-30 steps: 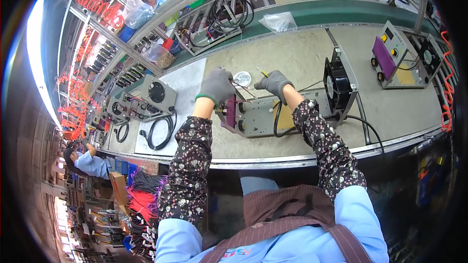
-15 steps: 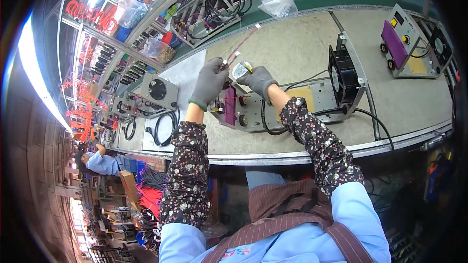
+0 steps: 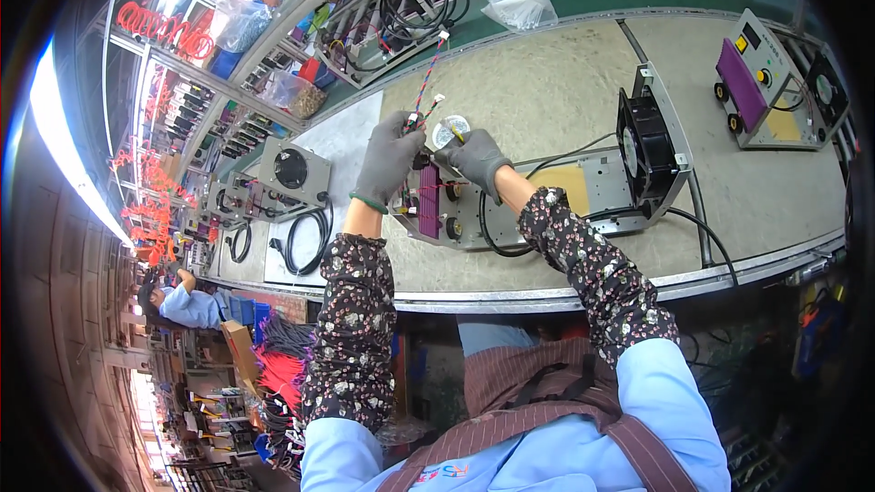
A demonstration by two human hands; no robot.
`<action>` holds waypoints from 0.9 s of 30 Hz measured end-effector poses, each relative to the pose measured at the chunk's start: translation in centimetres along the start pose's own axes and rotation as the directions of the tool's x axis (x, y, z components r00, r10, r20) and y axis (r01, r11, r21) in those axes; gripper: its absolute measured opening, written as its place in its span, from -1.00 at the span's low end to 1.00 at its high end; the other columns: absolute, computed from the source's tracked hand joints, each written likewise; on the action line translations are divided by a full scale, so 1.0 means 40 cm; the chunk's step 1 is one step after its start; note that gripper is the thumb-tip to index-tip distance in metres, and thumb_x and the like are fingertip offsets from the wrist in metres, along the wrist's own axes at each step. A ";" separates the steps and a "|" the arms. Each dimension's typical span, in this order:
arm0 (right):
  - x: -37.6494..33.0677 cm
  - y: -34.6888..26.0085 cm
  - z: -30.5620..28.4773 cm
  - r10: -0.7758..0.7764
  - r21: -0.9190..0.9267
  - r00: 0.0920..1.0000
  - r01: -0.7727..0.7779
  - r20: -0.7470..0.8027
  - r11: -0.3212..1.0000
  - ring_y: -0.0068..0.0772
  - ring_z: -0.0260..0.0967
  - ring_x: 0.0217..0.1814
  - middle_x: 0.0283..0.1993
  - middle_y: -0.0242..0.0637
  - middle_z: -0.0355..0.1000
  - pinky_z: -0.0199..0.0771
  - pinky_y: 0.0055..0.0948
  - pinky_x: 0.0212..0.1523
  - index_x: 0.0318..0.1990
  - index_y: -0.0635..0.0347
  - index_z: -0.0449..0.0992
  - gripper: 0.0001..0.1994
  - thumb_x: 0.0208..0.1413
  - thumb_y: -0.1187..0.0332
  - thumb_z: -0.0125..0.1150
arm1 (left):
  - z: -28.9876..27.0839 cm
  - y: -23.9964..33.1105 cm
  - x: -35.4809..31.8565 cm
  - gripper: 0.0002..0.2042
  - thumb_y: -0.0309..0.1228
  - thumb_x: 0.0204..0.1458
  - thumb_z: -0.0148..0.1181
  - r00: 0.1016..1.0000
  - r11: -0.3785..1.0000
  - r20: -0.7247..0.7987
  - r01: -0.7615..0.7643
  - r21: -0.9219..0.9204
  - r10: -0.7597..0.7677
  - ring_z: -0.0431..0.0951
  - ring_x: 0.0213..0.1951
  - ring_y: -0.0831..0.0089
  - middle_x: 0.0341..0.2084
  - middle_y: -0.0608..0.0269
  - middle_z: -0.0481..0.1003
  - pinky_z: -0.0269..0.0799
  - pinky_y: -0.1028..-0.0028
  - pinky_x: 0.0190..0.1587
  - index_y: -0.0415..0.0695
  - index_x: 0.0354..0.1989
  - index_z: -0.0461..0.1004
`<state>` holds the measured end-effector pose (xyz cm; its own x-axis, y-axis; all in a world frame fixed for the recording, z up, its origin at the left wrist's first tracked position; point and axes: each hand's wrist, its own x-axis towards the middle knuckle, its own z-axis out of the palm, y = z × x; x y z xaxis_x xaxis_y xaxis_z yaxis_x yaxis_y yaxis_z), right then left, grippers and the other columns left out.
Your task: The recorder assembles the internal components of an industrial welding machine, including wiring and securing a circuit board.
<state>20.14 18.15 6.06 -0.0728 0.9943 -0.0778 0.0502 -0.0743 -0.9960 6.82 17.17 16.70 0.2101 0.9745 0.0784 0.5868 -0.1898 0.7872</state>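
My left hand (image 3: 387,162), in a grey glove, is closed round a bundle of twisted red and blue wires (image 3: 425,82) with white plugs. The wires stick up past the fingers. Close beside it, my gloved right hand (image 3: 476,162) has its fingers drawn together; a slim yellow piece shows at them, but its kind is unclear. A small round silvery dish (image 3: 447,130) sits just beyond these fingers. Below both hands lies an open metal chassis (image 3: 565,191) with a purple heat sink (image 3: 428,200), a black fan (image 3: 645,144) at its right end and a black cable.
Another unit with a purple part (image 3: 743,82) stands at the far right. On the left are a fan housing (image 3: 293,169) and a coiled black cable (image 3: 305,241). A clear plastic bag (image 3: 519,9) lies on the green strip behind, near a rack with looped cable (image 3: 424,0).
The wires now stand more upright, their upper plug having swung left. My right hand has shifted slightly left and down, and more of the round dish shows.
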 end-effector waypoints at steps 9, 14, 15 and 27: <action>0.002 0.006 0.020 -0.015 -0.016 1.000 0.015 -0.008 1.000 -0.47 0.34 -0.54 -0.55 -0.27 0.42 0.38 -0.41 -0.43 -0.49 0.23 0.52 -0.70 -0.19 0.15 0.37 | 0.010 0.006 0.000 -0.81 -0.47 -0.09 0.08 1.000 0.999 -0.018 -0.016 0.047 0.017 0.36 -0.48 0.56 -0.58 0.26 0.39 0.29 0.49 -0.42 -0.36 -0.34 0.41; 0.012 0.014 -0.007 -0.065 0.116 0.985 0.047 0.158 0.992 -0.46 0.30 -0.55 -0.52 -0.31 0.41 0.36 -0.42 -0.45 -0.38 0.17 0.54 -0.72 -0.05 0.12 0.26 | -0.004 -0.010 0.002 -0.81 -0.46 -0.07 0.09 1.000 0.996 0.005 -0.003 -0.089 0.004 0.36 -0.49 0.58 -0.57 0.28 0.40 0.30 0.50 -0.43 -0.34 -0.33 0.42; 0.011 0.014 -0.013 0.006 0.193 0.991 -0.032 0.134 0.981 -0.50 0.28 -0.54 -0.51 -0.32 0.41 0.33 -0.45 -0.45 -0.36 0.18 0.54 -0.71 0.01 0.11 0.21 | -0.004 -0.014 0.004 -0.81 -0.45 -0.06 0.09 1.000 0.996 0.019 0.002 -0.091 0.000 0.36 -0.49 0.59 -0.56 0.29 0.41 0.30 0.50 -0.43 -0.33 -0.32 0.42; 0.000 -0.008 -0.044 0.108 0.606 0.994 -0.067 -0.030 0.793 -0.59 0.26 -0.59 -0.52 -0.37 0.42 0.26 -0.55 -0.58 -0.30 0.24 0.57 -0.80 0.04 0.29 0.18 | -0.005 -0.017 0.001 -0.82 -0.46 -0.05 0.09 1.000 0.996 0.005 0.008 -0.091 -0.008 0.36 -0.47 0.61 -0.55 0.29 0.42 0.29 0.54 -0.40 -0.32 -0.32 0.43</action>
<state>21.88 18.33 6.45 -0.0368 0.9824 -0.1832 -0.5589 -0.1722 -0.8111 6.27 17.36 16.30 0.2097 0.9753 0.0689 0.5145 -0.1700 0.8405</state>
